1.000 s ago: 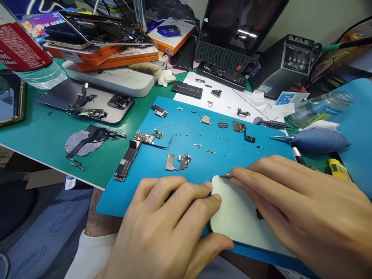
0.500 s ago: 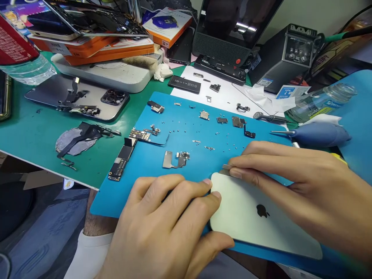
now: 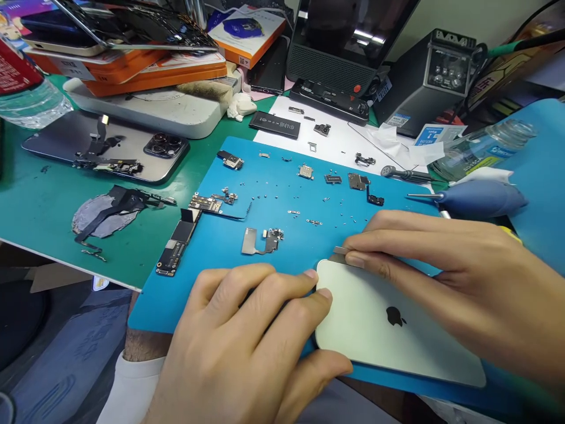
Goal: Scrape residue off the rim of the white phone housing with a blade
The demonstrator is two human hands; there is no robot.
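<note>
A pale smartphone (image 3: 366,318) with a dark apple logo lies back up near the mat's front edge. My left hand (image 3: 251,335) grips its left end, fingertips on the upper corner and edge, thumb along the lower edge. My right hand (image 3: 441,271) pinches a thin metal blade (image 3: 341,251) at the phone's far edge. Only the blade's tip shows; whether it sits in the seam I cannot tell. My right hand covers the phone's upper right part. Beyond the hands, a flex cable part (image 3: 262,240) and several tiny screws (image 3: 326,199) lie on the blue mat (image 3: 212,247).
A logic board (image 3: 179,241) lies at the mat's left. Behind are a black battery (image 3: 274,125) and small parts on white paper (image 3: 286,109). A blue air blower (image 3: 483,198) and glass jar (image 3: 485,150) stand right. Another phone (image 3: 128,144) lies on the green table (image 3: 26,206).
The whole view has shifted slightly, so things appear a little further left. Both hands keep nearly the same hold on the phone and the blade.
</note>
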